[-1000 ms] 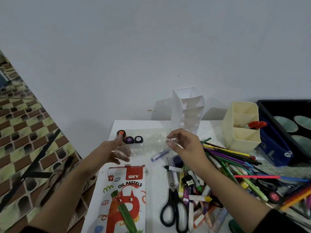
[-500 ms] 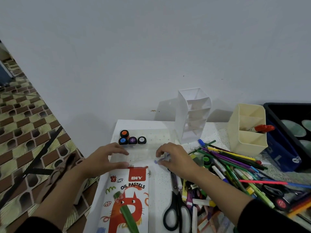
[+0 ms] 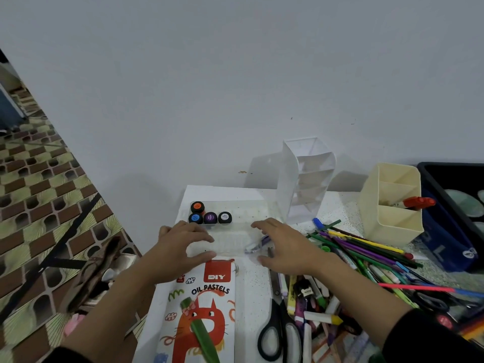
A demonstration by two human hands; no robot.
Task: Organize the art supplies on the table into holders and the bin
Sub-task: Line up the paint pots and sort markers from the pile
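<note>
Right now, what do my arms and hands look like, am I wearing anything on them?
Both hands are bare: the left hand and right hand show no gloves, and no rings or watch are visible. Each arm wears a black sleeve, left sleeve and right sleeve, seen only at the frame's bottom edge, leaving the forearms uncovered.

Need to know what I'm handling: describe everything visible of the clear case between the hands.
The clear case is shallow, see-through plastic, lying flat near the table's far left edge. Four black-rimmed paint pots sit at its left end. The left hand and right hand grip its near part; whether that is a lid is unclear.
</note>
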